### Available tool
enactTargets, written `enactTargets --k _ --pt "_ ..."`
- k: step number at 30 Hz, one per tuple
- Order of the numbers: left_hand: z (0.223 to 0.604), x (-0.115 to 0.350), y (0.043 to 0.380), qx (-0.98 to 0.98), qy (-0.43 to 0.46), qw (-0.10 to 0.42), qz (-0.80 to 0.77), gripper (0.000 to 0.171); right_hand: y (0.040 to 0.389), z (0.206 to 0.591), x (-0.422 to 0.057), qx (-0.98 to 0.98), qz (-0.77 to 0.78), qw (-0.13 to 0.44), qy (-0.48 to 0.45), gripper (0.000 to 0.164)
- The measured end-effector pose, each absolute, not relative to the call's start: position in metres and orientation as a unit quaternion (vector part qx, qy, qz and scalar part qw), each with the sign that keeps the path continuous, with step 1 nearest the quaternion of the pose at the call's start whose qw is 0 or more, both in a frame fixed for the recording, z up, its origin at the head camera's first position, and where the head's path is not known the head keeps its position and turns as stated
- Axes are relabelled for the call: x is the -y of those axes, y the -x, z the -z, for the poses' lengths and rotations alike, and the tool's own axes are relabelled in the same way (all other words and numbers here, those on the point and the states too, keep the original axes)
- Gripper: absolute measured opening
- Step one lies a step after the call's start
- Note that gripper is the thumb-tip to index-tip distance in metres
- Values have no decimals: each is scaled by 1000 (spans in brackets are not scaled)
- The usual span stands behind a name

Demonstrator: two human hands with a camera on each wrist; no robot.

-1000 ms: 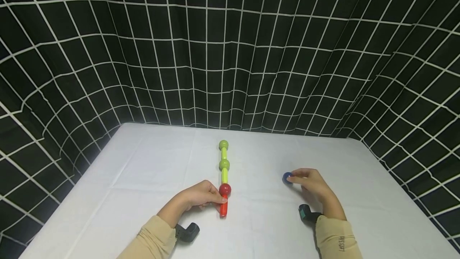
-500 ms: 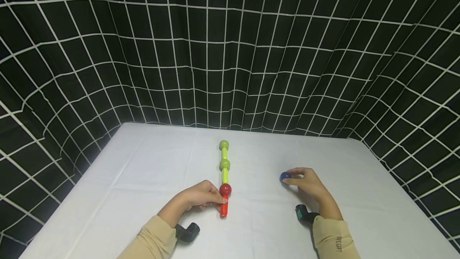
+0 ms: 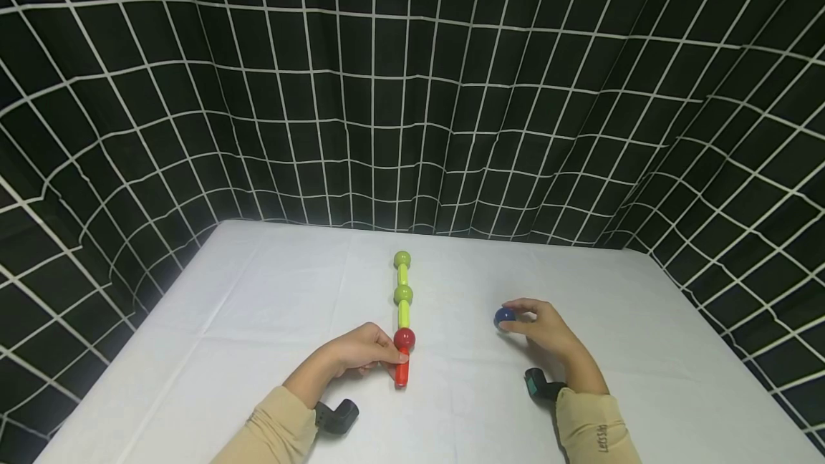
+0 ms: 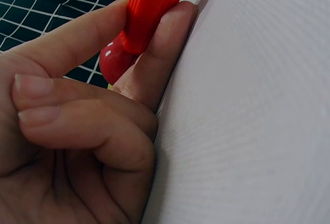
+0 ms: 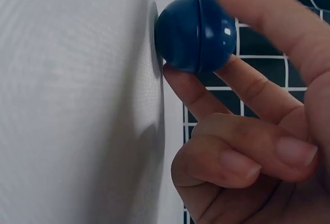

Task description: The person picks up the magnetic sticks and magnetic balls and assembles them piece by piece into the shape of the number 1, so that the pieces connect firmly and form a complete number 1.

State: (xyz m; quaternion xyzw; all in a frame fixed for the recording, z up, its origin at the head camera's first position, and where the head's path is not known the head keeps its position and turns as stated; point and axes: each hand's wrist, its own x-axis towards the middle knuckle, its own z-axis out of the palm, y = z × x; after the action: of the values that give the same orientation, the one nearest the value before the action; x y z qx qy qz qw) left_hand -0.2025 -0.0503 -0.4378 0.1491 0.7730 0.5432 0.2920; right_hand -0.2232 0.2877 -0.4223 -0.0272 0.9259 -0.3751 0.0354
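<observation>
My left hand [image 3: 367,347] pinches a red rod [image 3: 402,374] between thumb and forefinger, low over the white cloth. That rod meets a red ball [image 3: 404,339], the near part of a straight chain. Beyond it run a yellow-green rod [image 3: 404,314], a green ball [image 3: 403,295], a second yellow-green rod [image 3: 402,275] and a far green ball [image 3: 402,259]. To the right, my right hand [image 3: 544,328] holds a glossy blue ball [image 5: 193,34] between thumb and fingertips, right at the cloth. A seam rings the ball in the right wrist view. The other fingers of both hands curl inward.
A white cloth [image 3: 290,271] covers the table. Behind and on both sides hangs a black curtain [image 3: 412,113] with a white grid. Dark wrist-worn devices, one by the left wrist [image 3: 338,417] and one by the right [image 3: 541,383], sit close over the cloth.
My right hand has moved a little to the left, bringing the blue ball closer to the chain. The left hand and the chain have stayed in place.
</observation>
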Motion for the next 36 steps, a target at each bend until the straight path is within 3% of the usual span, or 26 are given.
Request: enactTargets --k 6,15,36 --pt "437 50 202 -777 -148 290 -539 24 224 423 -292 -922 385 44 15 44" --pt "438 51 202 -779 -151 288 -536 24 225 424 -292 -919 389 56 -6 50" --pt "439 51 203 -777 -150 289 -538 24 225 436 -253 -905 423 18 41 42"
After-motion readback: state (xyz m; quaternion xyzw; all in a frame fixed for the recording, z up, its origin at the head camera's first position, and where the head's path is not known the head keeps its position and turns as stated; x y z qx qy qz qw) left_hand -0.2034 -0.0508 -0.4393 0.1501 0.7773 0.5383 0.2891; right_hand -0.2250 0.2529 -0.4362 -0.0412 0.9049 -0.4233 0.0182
